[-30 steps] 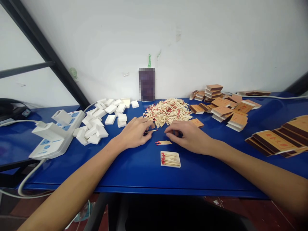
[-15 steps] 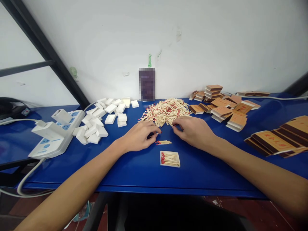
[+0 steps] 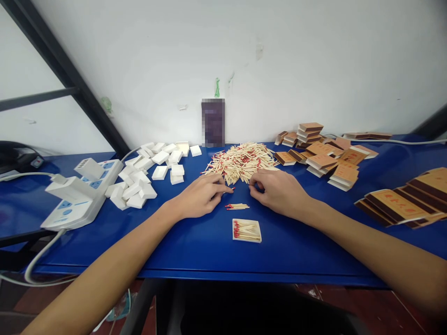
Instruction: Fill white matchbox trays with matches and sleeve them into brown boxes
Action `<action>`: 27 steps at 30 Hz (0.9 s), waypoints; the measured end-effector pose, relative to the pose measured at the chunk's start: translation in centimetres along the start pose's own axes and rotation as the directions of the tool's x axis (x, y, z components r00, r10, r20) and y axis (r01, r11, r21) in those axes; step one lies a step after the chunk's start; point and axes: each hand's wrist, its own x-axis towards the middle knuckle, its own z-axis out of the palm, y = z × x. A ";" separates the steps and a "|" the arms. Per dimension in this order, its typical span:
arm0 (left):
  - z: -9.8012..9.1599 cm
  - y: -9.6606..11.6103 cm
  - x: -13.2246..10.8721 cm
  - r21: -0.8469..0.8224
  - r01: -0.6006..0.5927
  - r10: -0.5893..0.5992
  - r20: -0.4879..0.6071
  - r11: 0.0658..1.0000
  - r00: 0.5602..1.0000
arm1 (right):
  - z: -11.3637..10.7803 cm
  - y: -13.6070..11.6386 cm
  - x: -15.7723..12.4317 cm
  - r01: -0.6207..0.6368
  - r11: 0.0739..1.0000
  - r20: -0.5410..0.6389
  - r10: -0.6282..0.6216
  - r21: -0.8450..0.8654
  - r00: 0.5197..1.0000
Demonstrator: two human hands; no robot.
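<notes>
A heap of red-tipped matches [image 3: 244, 160] lies on the blue table. At its front left edge is my left hand [image 3: 206, 194], fingers closed on a match whose red head [image 3: 233, 188] shows at the fingertips. My right hand [image 3: 270, 186] is at the heap's front right edge, thumb and forefinger pinched together; whatever is between them is too small to make out. A small row of matches [image 3: 238, 206] lies between and below the hands. Nearer the front edge sits a white tray [image 3: 259, 238] partly filled with matches.
White empty trays [image 3: 138, 181] are scattered on the left, beside a power strip [image 3: 84, 204] with plugs and cables. Matchbox sleeves [image 3: 323, 160] are piled at the right, with more sleeves [image 3: 394, 204] nearer the right edge. A blurred dark box [image 3: 213, 123] stands against the wall.
My right thumb and forefinger have drawn together into a tighter pinch. My left hand has shifted slightly, and the match head at its fingertips has moved up a little.
</notes>
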 end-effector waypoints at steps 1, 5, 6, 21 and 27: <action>0.0 0.0 0.0 -0.002 0.001 -0.001 0.002 1.000 1.000 | 0.0 0.0 0.0 0.012 1.000 -0.018 -0.012 -0.007 1.000; 0.1 -0.2 0.0 -0.006 -0.010 0.010 -0.001 1.000 1.000 | 0.4 0.3 0.0 0.130 0.991 -0.124 -0.132 -0.023 0.983; 0.1 -0.2 0.1 -0.007 -0.014 0.014 -0.007 1.000 1.000 | 0.5 0.4 0.0 0.166 0.986 -0.133 -0.168 -0.024 0.977; 0.0 0.0 0.3 -0.039 -0.022 0.020 -0.048 0.999 0.999 | -0.6 -0.2 -0.5 0.313 0.949 -0.034 -0.311 0.044 0.950; 0.0 0.0 0.4 -0.063 -0.023 0.020 -0.052 0.998 0.998 | -0.8 -0.3 -0.7 0.292 0.955 -0.043 -0.290 0.042 0.956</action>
